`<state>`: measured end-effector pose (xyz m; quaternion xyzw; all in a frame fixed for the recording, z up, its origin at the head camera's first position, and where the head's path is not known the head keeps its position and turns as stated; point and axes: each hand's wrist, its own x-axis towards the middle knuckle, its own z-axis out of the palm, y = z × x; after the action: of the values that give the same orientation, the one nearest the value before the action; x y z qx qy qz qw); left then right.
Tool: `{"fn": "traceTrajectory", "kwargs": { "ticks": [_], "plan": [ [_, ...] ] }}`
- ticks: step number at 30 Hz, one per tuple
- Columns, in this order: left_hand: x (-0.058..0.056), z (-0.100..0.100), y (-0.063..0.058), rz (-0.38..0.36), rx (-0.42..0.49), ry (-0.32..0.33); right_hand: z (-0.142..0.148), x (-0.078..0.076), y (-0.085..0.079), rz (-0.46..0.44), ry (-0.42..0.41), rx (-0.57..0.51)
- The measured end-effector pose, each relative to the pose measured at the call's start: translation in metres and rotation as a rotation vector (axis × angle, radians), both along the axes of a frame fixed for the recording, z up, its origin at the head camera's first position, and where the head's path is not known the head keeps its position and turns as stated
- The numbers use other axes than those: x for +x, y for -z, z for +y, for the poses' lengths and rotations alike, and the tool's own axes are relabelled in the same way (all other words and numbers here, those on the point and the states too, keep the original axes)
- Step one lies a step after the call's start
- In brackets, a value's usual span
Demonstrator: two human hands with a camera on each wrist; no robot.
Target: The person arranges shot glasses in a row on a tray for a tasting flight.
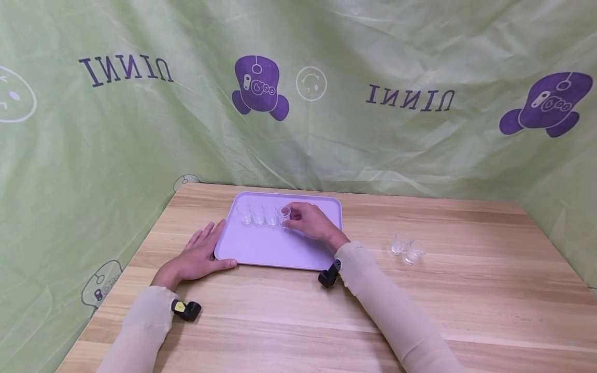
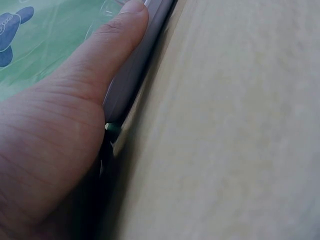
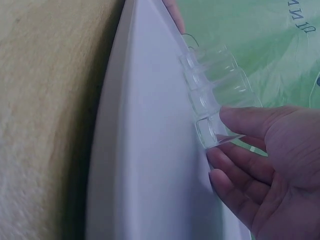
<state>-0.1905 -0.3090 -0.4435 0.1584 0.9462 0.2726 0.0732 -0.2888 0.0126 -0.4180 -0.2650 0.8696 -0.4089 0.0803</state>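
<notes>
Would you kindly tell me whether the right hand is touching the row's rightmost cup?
Touching: the right wrist view shows the right hand pinching that cup.

Six clear cups (image 1: 413, 253) — four on one tray (image 1: 261, 246), two on one table (image 1: 280, 321) — and two wrist cameras (image 1: 190, 311).

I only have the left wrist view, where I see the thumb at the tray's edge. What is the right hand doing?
Observer: The right hand pinches a glass at the right end of a row over the tray.

Operator: How many in that row?

Observer: Four glasses, counting the pinched one.

Operator: Any others off the tray?

Observer: Yes, two spare glasses stand on the table, to the tray's right.
</notes>
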Motion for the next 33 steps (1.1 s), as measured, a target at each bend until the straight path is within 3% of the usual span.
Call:
{"fn": "traceTrajectory", "kwargs": {
  "ticks": [8, 17, 24, 33],
  "plan": [
    [0.0001, 0.0012, -0.0003, 0.002, 0.004, 0.001, 0.0000, 0.0004, 0.0012, 0.003, 0.007, 0.010],
    [0.0009, -0.0006, 0.0062, 0.066, 0.058, 0.017, -0.0031, 0.0009, 0.0013, 0.023, 0.011, 0.046],
    [0.0018, 0.0013, 0.0035, 0.021, 0.041, -0.001, -0.0042, 0.0017, 0.0056, 0.023, 0.032, 0.061],
    [-0.0006, 0.0002, 0.0012, 0.009, 0.010, 0.002, -0.0018, 0.0058, 0.0012, -0.021, 0.065, -0.004]
  ]
}}
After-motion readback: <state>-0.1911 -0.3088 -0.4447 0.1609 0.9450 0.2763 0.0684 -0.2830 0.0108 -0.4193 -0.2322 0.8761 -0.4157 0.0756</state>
